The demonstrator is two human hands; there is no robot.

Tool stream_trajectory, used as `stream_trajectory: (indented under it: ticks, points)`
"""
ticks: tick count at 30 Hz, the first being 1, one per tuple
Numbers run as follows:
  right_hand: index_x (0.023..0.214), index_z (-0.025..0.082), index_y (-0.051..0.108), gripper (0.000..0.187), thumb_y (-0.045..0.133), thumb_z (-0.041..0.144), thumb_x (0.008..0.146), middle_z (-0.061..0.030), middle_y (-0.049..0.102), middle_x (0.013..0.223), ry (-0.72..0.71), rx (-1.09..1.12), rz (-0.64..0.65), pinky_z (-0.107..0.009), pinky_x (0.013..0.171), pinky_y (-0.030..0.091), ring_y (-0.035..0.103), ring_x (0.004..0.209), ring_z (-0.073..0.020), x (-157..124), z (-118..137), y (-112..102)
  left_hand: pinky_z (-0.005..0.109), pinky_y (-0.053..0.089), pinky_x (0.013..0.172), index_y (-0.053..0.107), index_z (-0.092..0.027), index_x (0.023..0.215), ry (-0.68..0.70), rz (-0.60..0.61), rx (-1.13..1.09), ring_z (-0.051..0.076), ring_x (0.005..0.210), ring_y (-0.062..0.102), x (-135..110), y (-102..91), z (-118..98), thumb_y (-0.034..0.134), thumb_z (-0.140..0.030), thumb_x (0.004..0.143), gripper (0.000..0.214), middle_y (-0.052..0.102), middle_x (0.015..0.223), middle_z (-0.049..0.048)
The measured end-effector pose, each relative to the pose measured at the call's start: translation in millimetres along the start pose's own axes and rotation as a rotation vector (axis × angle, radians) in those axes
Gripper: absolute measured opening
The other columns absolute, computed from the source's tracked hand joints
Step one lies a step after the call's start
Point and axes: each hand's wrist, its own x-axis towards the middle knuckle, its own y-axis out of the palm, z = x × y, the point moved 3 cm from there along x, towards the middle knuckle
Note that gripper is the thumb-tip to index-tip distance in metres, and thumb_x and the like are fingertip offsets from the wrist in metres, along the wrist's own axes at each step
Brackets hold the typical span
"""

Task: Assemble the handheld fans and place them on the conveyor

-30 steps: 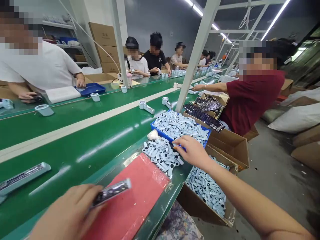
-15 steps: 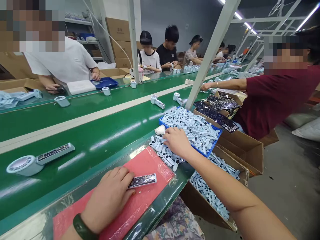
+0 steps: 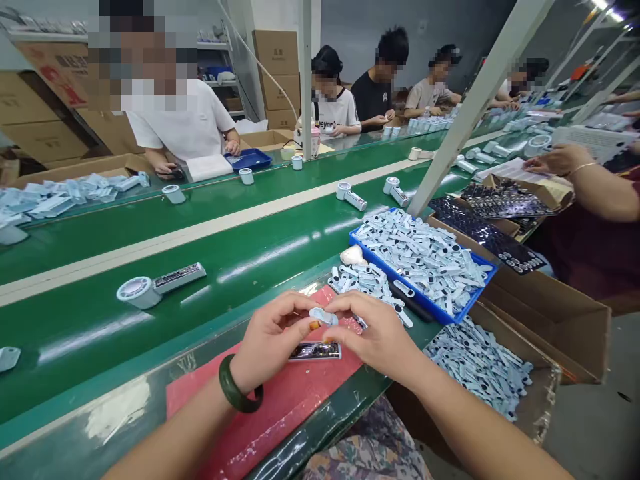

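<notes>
Your left hand (image 3: 273,340) and right hand (image 3: 380,337) meet over the red mat (image 3: 260,427). Each is closed to a fingertip pinch on one end of a small pale-blue plastic piece (image 3: 323,315). Held at both ends, it sits level just above the dark circuit-board strip (image 3: 315,351), which lies flat on the mat; the mat likely cushions it on the worktop (image 3: 115,407). A loose heap of like pieces (image 3: 365,279) lies just beyond your right hand, beside the blue tray (image 3: 430,310), within easy reach.

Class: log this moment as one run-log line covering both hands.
left hand: pinches pale blue part | right hand: pinches same part | below: dark board on red mat | nearby: blue tray of similar parts
</notes>
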Motion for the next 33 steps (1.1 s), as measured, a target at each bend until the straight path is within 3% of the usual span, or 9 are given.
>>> stream_trajectory:
  ticks: [3,7,12,17,22,25,28,31,33]
  points:
    - [0.102,0.024,0.068,0.011,0.059,0.023,0.096,0.0048,0.064,0.1,0.079,0.105,0.042,-0.018,0.079,0.046,0.06,0.09,-0.004,-2,-3,-1,0.023,0.051,0.081,0.069,-0.019,0.102,0.046,0.042,0.106,0.011,0.092,0.062,-3,-5.1,-8,0.063,-0.027,0.094,0.013,0.065,0.101,0.0045]
    - [0.094,0.022,0.067,0.013,0.054,0.024,0.096,0.0044,0.064,0.092,0.12,0.005,0.057,-0.019,0.072,0.043,0.06,0.084,-0.0048,-4,-4,4,0.02,0.048,0.08,0.068,-0.02,0.104,0.138,0.104,0.336,0.008,0.091,0.061,-7,-4.6,-18,0.059,-0.023,0.096,0.012,0.065,0.101,0.0012]
    - [0.093,0.017,0.063,0.014,0.048,0.018,0.093,0.0009,0.063,0.087,-0.05,-0.331,-0.065,-0.024,0.07,0.041,0.058,0.08,-0.0089,-7,-1,17,0.021,0.045,0.077,0.064,-0.019,0.102,0.246,0.079,0.607,0.008,0.089,0.057,-11,-1.3,-23,0.056,-0.019,0.097,0.009,0.063,0.098,0.0014]
    - [0.096,0.018,0.061,0.012,0.051,0.015,0.09,0.001,0.063,0.096,0.042,-0.034,-0.171,-0.021,0.078,0.047,0.06,0.087,-0.0074,-21,-7,3,0.02,0.047,0.076,0.066,-0.02,0.101,0.143,0.031,0.471,0.008,0.087,0.059,-13,-14.9,-18,0.061,-0.022,0.094,0.009,0.064,0.096,0.0013]
    - [0.081,0.019,0.061,0.021,0.052,0.029,0.098,0.002,0.061,0.099,0.175,0.069,0.227,-0.023,0.077,0.049,0.059,0.09,-0.0074,-65,-20,-20,0.019,0.053,0.077,0.069,-0.021,0.107,-0.093,0.052,0.064,0.01,0.089,0.064,-21,-30.6,-7,0.063,-0.024,0.094,0.014,0.065,0.103,0.0049]
    - [0.111,0.031,0.064,0.023,0.044,0.028,0.1,0.0019,0.051,0.131,0.192,-0.163,0.263,-0.031,0.089,0.051,0.055,0.112,-0.0115,-82,-21,-29,0.019,0.055,0.079,0.067,-0.02,0.107,-0.148,0.094,-0.111,0.012,0.095,0.066,-24,-29.3,-3,0.062,-0.023,0.094,0.014,0.064,0.112,0.0073]
    - [0.136,0.035,0.05,0.038,0.047,0.028,0.1,0.0001,0.049,0.134,0.17,-0.213,0.137,-0.033,0.093,0.052,0.053,0.115,-0.0118,-76,-11,-29,0.026,0.057,0.086,0.062,-0.018,0.109,-0.169,0.13,-0.198,0.016,0.104,0.066,-21,-18.3,-5,0.059,-0.026,0.096,0.015,0.062,0.124,0.0106]
    - [0.138,0.035,0.048,0.044,0.061,0.036,0.096,0.0005,0.057,0.118,0.09,-0.129,-0.009,-0.028,0.087,0.052,0.056,0.103,-0.0101,-54,3,-21,0.024,0.056,0.081,0.06,-0.016,0.108,-0.143,0.196,-0.044,0.013,0.094,0.066,-16,-1.9,-14,0.059,-0.026,0.096,0.016,0.066,0.108,0.0084]
    - [0.139,0.035,0.049,0.044,0.062,0.037,0.096,0.0005,0.058,0.118,0.007,-0.126,-0.009,-0.026,0.089,0.05,0.056,0.105,-0.01,-41,9,-11,0.019,0.051,0.071,0.061,-0.015,0.102,-0.05,0.239,0.216,0.008,0.079,0.062,-15,8.2,-22,0.059,-0.022,0.094,0.011,0.066,0.092,0.0034]
